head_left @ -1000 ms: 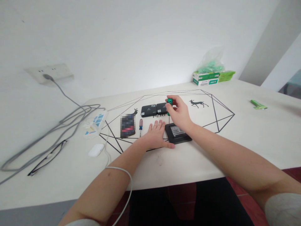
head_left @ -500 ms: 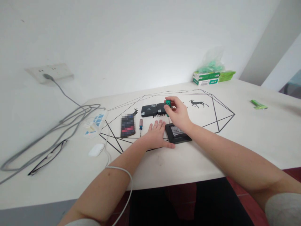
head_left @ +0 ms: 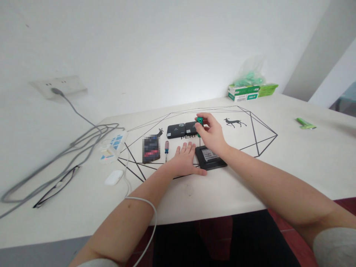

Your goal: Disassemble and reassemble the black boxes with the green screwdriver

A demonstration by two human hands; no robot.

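My right hand [head_left: 211, 132] is closed around the green handle of a screwdriver [head_left: 200, 128], held upright. Its thin shaft runs down to the upper left part of a flat black device [head_left: 207, 163] with a white label. My right wrist covers that device's right side. Flat on the table, fingers spread, my left hand [head_left: 185, 161] lies against the left edge of the device, thumb along its near side. Beyond the hands two black boxes [head_left: 175, 131] sit side by side, the right one partly behind my fingers. A smaller screwdriver [head_left: 166, 147] with a reddish-blue handle lies left of my left hand.
Left are a blurred dark card-like item [head_left: 151, 149], a clear case [head_left: 113, 146], a white case [head_left: 114, 177], glasses [head_left: 57, 186] and a grey cable [head_left: 80, 111]. A white cable [head_left: 151, 203] crosses my left forearm. Green boxes [head_left: 244, 92] and a green packet [head_left: 306, 124] lie right.
My right hand and the screwdriver have shifted very slightly. My left hand and the black device stay where they were.
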